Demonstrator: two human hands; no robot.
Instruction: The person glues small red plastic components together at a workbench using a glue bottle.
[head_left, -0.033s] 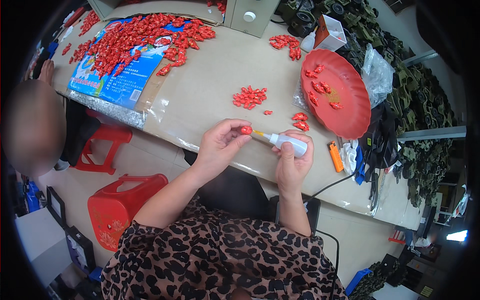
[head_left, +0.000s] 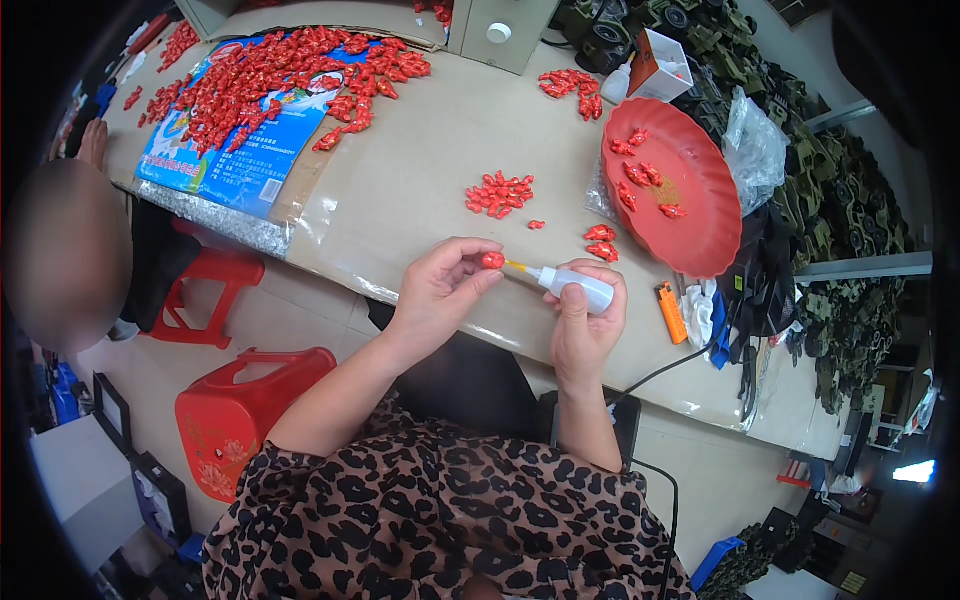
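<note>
here, taking the red piece (head_left: 492, 260) as the centre of our clock, we hold it up over the near edge of the table (head_left: 400, 190). our left hand (head_left: 438, 290), at eight o'clock, pinches it between thumb and fingertips. our right hand (head_left: 585, 340), at four o'clock, wraps a white squeeze bottle (head_left: 586, 291), thumb pressed against its side. the bottle lies tilted, its yellowish nozzle (head_left: 518, 267) pointing back toward nine o'clock, right by the red piece; we cannot tell whether the two touch.

at twelve o'clock we have a small cluster of red pieces (head_left: 500, 195), and nearly at three, two larger red figures (head_left: 602, 251). a scalloped red tray (head_left: 705, 165) sits at two o'clock with a few more figures in it. past our bottle, between three and four, lies an orange lighter (head_left: 670, 313). at ten, a big red pile (head_left: 245, 95) covers much of a blue printed sheet (head_left: 225, 175).
</note>
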